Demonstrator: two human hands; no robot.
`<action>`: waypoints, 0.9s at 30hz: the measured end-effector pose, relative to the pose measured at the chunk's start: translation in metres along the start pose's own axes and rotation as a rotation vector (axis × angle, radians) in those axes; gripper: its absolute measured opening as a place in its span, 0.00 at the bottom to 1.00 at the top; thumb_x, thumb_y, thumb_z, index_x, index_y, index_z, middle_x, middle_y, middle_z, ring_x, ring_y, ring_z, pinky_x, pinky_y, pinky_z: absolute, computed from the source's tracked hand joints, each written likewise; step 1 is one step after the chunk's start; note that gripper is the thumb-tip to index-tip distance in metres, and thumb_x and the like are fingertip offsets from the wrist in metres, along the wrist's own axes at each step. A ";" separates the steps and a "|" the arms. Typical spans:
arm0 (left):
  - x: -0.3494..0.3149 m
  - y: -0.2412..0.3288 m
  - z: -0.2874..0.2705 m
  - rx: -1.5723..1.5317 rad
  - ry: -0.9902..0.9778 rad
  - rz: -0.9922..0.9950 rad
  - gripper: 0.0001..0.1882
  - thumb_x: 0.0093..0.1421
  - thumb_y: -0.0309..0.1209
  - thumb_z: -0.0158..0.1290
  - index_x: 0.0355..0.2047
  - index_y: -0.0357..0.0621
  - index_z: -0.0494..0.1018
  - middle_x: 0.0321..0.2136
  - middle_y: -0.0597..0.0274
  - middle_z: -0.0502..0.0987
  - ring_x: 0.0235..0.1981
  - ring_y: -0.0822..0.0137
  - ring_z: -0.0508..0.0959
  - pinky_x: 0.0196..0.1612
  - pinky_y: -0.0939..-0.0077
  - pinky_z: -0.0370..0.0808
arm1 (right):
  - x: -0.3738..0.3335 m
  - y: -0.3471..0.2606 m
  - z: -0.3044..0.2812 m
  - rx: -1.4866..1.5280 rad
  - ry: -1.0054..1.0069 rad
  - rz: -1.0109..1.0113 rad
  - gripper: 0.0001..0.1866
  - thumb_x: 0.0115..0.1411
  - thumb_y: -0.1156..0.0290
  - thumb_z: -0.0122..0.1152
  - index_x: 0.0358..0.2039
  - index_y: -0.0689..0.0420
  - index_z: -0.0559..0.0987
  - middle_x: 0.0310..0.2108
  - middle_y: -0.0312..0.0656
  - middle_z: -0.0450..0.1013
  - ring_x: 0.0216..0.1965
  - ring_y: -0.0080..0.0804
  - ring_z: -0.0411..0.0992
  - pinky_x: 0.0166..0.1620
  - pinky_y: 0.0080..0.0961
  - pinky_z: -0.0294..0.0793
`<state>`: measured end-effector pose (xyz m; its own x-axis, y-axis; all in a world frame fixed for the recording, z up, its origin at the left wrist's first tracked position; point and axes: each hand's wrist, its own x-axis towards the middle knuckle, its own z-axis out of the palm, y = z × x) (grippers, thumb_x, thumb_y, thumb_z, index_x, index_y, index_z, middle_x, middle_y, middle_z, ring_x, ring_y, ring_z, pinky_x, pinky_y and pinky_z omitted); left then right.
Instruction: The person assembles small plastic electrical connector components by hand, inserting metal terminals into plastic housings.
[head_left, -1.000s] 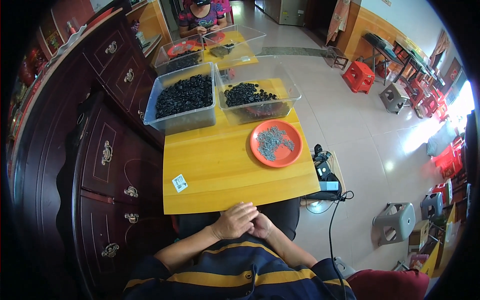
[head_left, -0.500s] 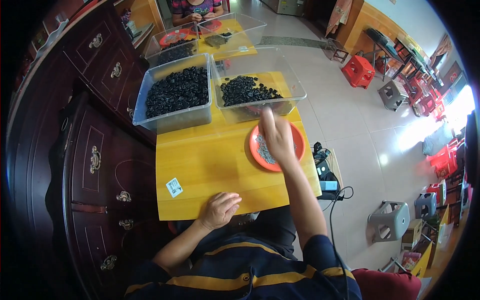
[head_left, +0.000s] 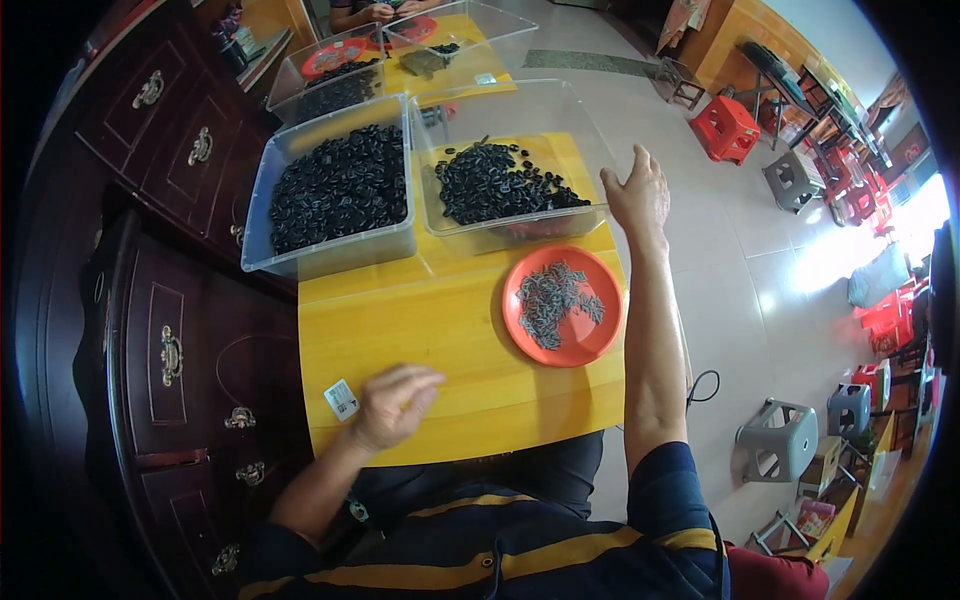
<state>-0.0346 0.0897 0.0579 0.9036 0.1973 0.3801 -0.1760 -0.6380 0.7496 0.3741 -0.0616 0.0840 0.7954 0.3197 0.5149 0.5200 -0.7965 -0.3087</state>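
My right hand (head_left: 640, 195) is raised just beside the right end of a clear plastic box (head_left: 480, 238), thumb and fingers spread, nothing visible in it. Small black oval pieces (head_left: 490, 190) lie heaped in that box. Nearer to me, an orange-red plate (head_left: 595, 345) carries a pile of small grey metal pins (head_left: 548, 305). My left hand (head_left: 392, 408) is over the near left part of the yellow table (head_left: 460, 345), slightly blurred, its fingers loosely bent with a gap to the thumb. Nothing shows in its grasp.
A full bin of black pieces (head_left: 340, 190) stands left of the clear box. Dark wooden drawers (head_left: 170, 350) border the table's left side. Across the table another person's hands (head_left: 385, 12) are near a red plate (head_left: 412, 32). Stools (head_left: 778, 440) stand on the floor at right.
My right hand has moved from above the plate to the right and farther away, uncovering the pins, and its fingers have spread. My left hand has lifted off the table's front edge, leftward.
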 end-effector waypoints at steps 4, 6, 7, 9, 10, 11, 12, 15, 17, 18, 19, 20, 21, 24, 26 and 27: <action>0.083 0.032 -0.041 0.127 0.045 0.131 0.07 0.59 0.22 0.56 0.37 0.35 0.78 0.32 0.51 0.81 0.33 0.58 0.82 0.37 0.72 0.77 | 0.010 0.033 0.015 0.218 -0.356 0.302 0.26 0.56 0.53 0.60 0.50 0.55 0.78 0.42 0.53 0.78 0.46 0.51 0.76 0.50 0.41 0.74; 0.127 0.042 -0.049 0.095 0.032 0.154 0.06 0.58 0.21 0.55 0.37 0.34 0.78 0.31 0.52 0.80 0.32 0.58 0.82 0.36 0.71 0.77 | 0.005 0.040 0.026 0.460 -0.424 0.344 0.17 0.57 0.57 0.54 0.38 0.51 0.85 0.36 0.49 0.80 0.44 0.47 0.78 0.50 0.40 0.74; 0.147 0.047 -0.051 0.127 -0.001 0.175 0.07 0.58 0.21 0.54 0.37 0.34 0.78 0.30 0.53 0.80 0.31 0.61 0.81 0.35 0.73 0.76 | 0.001 0.040 0.025 0.463 -0.419 0.349 0.17 0.57 0.57 0.54 0.38 0.51 0.85 0.36 0.49 0.80 0.44 0.47 0.78 0.50 0.40 0.74; 0.185 0.046 -0.048 0.193 -0.069 0.219 0.08 0.58 0.22 0.54 0.38 0.34 0.77 0.29 0.54 0.79 0.29 0.64 0.79 0.34 0.75 0.75 | -0.010 0.038 0.024 0.490 -0.329 0.350 0.17 0.57 0.57 0.54 0.40 0.51 0.85 0.36 0.48 0.80 0.42 0.47 0.78 0.49 0.40 0.75; 0.202 0.042 -0.043 0.227 -0.103 0.242 0.08 0.58 0.23 0.54 0.38 0.35 0.77 0.29 0.54 0.79 0.28 0.64 0.79 0.34 0.75 0.74 | -0.016 0.038 0.022 0.526 -0.306 0.361 0.16 0.59 0.58 0.54 0.39 0.52 0.84 0.34 0.48 0.80 0.40 0.46 0.79 0.47 0.38 0.76; 0.218 0.036 -0.037 0.230 -0.108 0.241 0.08 0.58 0.23 0.54 0.38 0.35 0.77 0.29 0.54 0.79 0.28 0.64 0.79 0.34 0.75 0.74 | -0.023 0.037 0.019 0.530 -0.307 0.365 0.16 0.59 0.58 0.54 0.39 0.52 0.84 0.34 0.48 0.80 0.40 0.46 0.79 0.47 0.38 0.76; 0.232 0.029 -0.031 0.281 -0.180 0.185 0.09 0.58 0.25 0.54 0.39 0.35 0.77 0.29 0.53 0.79 0.28 0.63 0.79 0.34 0.73 0.75 | -0.030 0.033 0.014 0.575 -0.268 0.370 0.16 0.59 0.58 0.55 0.39 0.53 0.84 0.32 0.48 0.80 0.39 0.45 0.80 0.45 0.37 0.76; 0.269 -0.005 0.001 0.476 -0.444 0.024 0.14 0.56 0.32 0.57 0.41 0.37 0.78 0.32 0.50 0.81 0.31 0.56 0.81 0.37 0.64 0.76 | -0.045 0.046 0.021 0.638 -0.189 0.357 0.15 0.62 0.60 0.55 0.39 0.56 0.82 0.30 0.48 0.80 0.35 0.43 0.80 0.40 0.37 0.76; 0.286 -0.030 0.025 0.641 -0.716 -0.056 0.18 0.53 0.34 0.59 0.43 0.39 0.78 0.34 0.48 0.81 0.36 0.52 0.81 0.41 0.61 0.77 | -0.051 0.048 0.027 0.615 -0.169 0.325 0.12 0.63 0.66 0.54 0.41 0.58 0.82 0.33 0.40 0.81 0.34 0.26 0.80 0.37 0.26 0.78; 0.293 -0.029 0.038 0.641 -0.722 -0.053 0.18 0.53 0.34 0.59 0.43 0.39 0.78 0.34 0.48 0.81 0.36 0.52 0.81 0.41 0.61 0.77 | -0.052 0.052 0.028 0.597 -0.192 0.330 0.12 0.63 0.67 0.54 0.42 0.58 0.81 0.33 0.40 0.81 0.35 0.26 0.80 0.37 0.27 0.78; 0.299 -0.027 0.050 0.772 -0.924 -0.125 0.18 0.52 0.33 0.59 0.43 0.39 0.78 0.35 0.47 0.81 0.38 0.51 0.81 0.43 0.61 0.77 | -0.054 0.052 0.028 0.600 -0.192 0.333 0.12 0.63 0.67 0.54 0.42 0.58 0.81 0.33 0.40 0.81 0.35 0.26 0.80 0.37 0.27 0.78; 0.305 -0.026 0.057 0.901 -1.126 -0.200 0.19 0.52 0.33 0.59 0.44 0.40 0.78 0.36 0.46 0.81 0.40 0.50 0.81 0.44 0.61 0.77 | -0.057 0.053 0.027 0.619 -0.166 0.308 0.12 0.63 0.67 0.54 0.42 0.58 0.81 0.32 0.41 0.81 0.34 0.27 0.80 0.37 0.26 0.77; 0.311 -0.034 0.062 0.905 -1.128 -0.199 0.19 0.52 0.33 0.59 0.44 0.40 0.78 0.36 0.46 0.81 0.40 0.50 0.81 0.44 0.61 0.77 | -0.061 0.052 0.024 0.637 -0.138 0.283 0.12 0.64 0.67 0.54 0.42 0.58 0.81 0.32 0.41 0.81 0.34 0.27 0.80 0.37 0.26 0.77; 0.328 -0.062 0.064 0.911 -0.984 -0.145 0.18 0.53 0.28 0.55 0.45 0.43 0.78 0.40 0.46 0.81 0.46 0.47 0.79 0.48 0.59 0.76 | -0.064 0.044 0.017 0.641 -0.129 0.278 0.12 0.63 0.65 0.55 0.40 0.58 0.81 0.32 0.47 0.80 0.35 0.39 0.79 0.39 0.34 0.76; 0.335 -0.067 0.064 0.933 -0.721 -0.164 0.20 0.53 0.24 0.53 0.47 0.46 0.77 0.46 0.47 0.78 0.50 0.49 0.78 0.51 0.58 0.75 | -0.068 0.044 0.015 0.643 -0.113 0.284 0.11 0.63 0.64 0.56 0.39 0.57 0.80 0.32 0.52 0.79 0.37 0.50 0.79 0.40 0.40 0.76; 0.340 -0.067 0.063 0.956 -0.603 -0.178 0.20 0.52 0.23 0.52 0.48 0.46 0.77 0.49 0.48 0.77 0.51 0.50 0.77 0.52 0.57 0.75 | -0.069 0.044 0.014 0.652 -0.099 0.269 0.11 0.63 0.65 0.56 0.39 0.57 0.80 0.33 0.52 0.79 0.38 0.50 0.79 0.41 0.41 0.76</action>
<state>0.3085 0.1528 0.1025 0.9716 0.1168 -0.2056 0.1088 -0.9928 -0.0499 0.3465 -0.1118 0.0230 0.9309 0.2249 0.2880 0.3573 -0.3950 -0.8464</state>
